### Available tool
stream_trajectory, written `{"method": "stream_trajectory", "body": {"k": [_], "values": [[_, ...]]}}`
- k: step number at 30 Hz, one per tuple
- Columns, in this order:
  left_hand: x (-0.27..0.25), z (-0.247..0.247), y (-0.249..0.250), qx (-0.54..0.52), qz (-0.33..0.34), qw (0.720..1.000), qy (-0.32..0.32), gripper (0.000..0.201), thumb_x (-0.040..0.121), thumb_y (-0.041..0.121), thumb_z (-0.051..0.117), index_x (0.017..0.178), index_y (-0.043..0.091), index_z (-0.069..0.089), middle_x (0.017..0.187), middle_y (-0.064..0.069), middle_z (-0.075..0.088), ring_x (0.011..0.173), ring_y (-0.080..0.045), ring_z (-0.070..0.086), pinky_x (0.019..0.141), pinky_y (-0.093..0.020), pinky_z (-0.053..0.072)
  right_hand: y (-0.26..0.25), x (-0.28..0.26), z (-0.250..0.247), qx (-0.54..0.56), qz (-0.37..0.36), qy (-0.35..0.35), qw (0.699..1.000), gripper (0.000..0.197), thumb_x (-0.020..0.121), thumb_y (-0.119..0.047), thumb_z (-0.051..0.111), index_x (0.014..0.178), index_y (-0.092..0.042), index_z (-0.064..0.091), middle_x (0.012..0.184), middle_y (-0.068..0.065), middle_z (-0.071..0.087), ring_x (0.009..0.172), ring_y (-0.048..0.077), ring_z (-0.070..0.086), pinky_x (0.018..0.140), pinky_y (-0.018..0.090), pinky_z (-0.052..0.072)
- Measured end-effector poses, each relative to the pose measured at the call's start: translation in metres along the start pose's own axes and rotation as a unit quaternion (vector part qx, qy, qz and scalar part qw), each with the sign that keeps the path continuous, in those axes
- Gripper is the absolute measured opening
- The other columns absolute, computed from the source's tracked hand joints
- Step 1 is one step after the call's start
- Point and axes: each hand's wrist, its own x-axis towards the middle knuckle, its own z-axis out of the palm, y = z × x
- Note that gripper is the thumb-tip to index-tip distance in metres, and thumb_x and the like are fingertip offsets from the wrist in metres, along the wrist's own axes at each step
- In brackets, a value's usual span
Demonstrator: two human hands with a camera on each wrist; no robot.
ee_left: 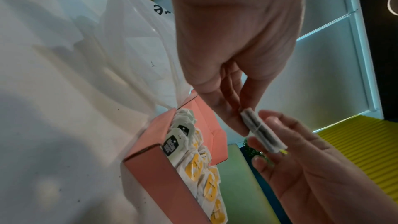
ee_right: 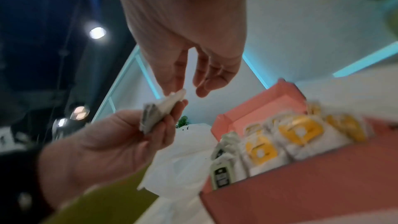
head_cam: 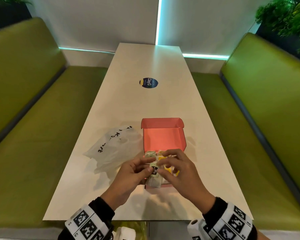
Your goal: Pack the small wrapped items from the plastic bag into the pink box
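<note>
On the left runs a padded olive-green bench seat (head_cam: 29, 104) with a smooth, slightly glossy cover. Beside it stands the long white table (head_cam: 145, 104), flat and matte, bearing a round dark-blue sticker (head_cam: 148, 82) near its middle. On the table's left part lies the thin translucent white plastic bag (head_cam: 111, 149), crumpled and slack, with black letters printed on it; its right edge lies just beside the box.

The left hand (head_cam: 133, 172) is raised over the near left corner of the box, its thumb and fingers pinching a small flat packet wrapped in pale paper with a black label (head_cam: 154, 171); in the left wrist view the packet (ee_left: 261, 131) shows edge-on, thin and layered. The right hand (head_cam: 177, 170) meets it from the other side, fingertips (ee_left: 271, 120) curled onto the same packet.

The pink cardboard box (head_cam: 163, 135) stands open on the table, a shallow rectangle with folded side flaps and its lid tipped back away from the person. Its far part shows bare pink floor; the near part holds rows of small wrapped packets standing on edge, white-papered with round yellow labels (ee_left: 194, 168), and a few with black labels at the left end (ee_left: 172, 145).

On the right, a second olive-green bench (head_cam: 260, 108), with a leafy green plant (head_cam: 287, 16) above it.
</note>
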Motion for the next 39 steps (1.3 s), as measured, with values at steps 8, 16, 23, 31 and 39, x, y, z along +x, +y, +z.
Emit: {"method": "stream_trajectory", "body": {"k": [8,16,23,31,39], "values": [[0.005,0.005,-0.002,0.072,0.045,0.996,0.035,0.025,0.083,0.001,0.065,0.095,0.021,0.071,0.086,-0.002,0.075,0.076,-0.024,0.068,0.064,-0.033,0.058,-0.012,0.011,0.002,0.217,0.334,-0.116,0.91,0.008,0.085,-0.006,0.064,0.081,-0.012,0.06,0.069,0.004,0.062,0.048,0.0,0.059,0.044,0.015,0.043],[-0.002,0.003,-0.01,0.358,0.195,0.903,0.136,0.025,0.075,0.028,0.076,0.069,0.04,0.054,0.084,0.016,0.056,0.07,-0.002,0.051,0.058,-0.012,0.04,-0.005,0.016,0.001,0.243,0.358,-0.019,0.901,0.008,0.084,-0.007,0.065,0.076,-0.009,0.062,0.056,0.0,0.062,0.045,0.011,0.056,0.042,0.018,0.04],[-0.003,0.007,-0.016,0.437,0.227,0.854,0.169,0.012,0.073,0.035,0.076,0.074,0.035,0.064,0.079,0.021,0.05,0.073,0.006,0.047,0.057,-0.01,0.029,-0.006,0.015,0.003,0.257,0.349,-0.029,0.901,0.011,0.081,-0.009,0.068,0.072,-0.011,0.063,0.058,-0.001,0.061,0.049,0.011,0.054,0.046,0.019,0.037],[-0.002,0.015,-0.011,0.411,0.163,0.878,0.183,0.006,0.074,0.031,0.076,0.074,0.034,0.071,0.076,0.02,0.054,0.072,-0.003,0.045,0.059,-0.012,0.031,-0.007,0.015,0.004,0.282,0.369,-0.033,0.885,0.011,0.081,-0.009,0.068,0.073,-0.009,0.06,0.061,0.002,0.059,0.047,0.009,0.05,0.043,0.017,0.036],[0.001,0.017,-0.004,0.34,0.132,0.915,0.174,0.035,0.071,0.021,0.078,0.056,0.047,0.059,0.067,0.013,0.058,0.065,0.007,0.049,0.054,-0.009,0.034,-0.004,0.016,0.0,0.303,0.369,-0.066,0.876,0.011,0.081,-0.008,0.068,0.085,-0.003,0.059,0.06,0.002,0.059,0.046,0.009,0.051,0.046,0.019,0.039]]}}
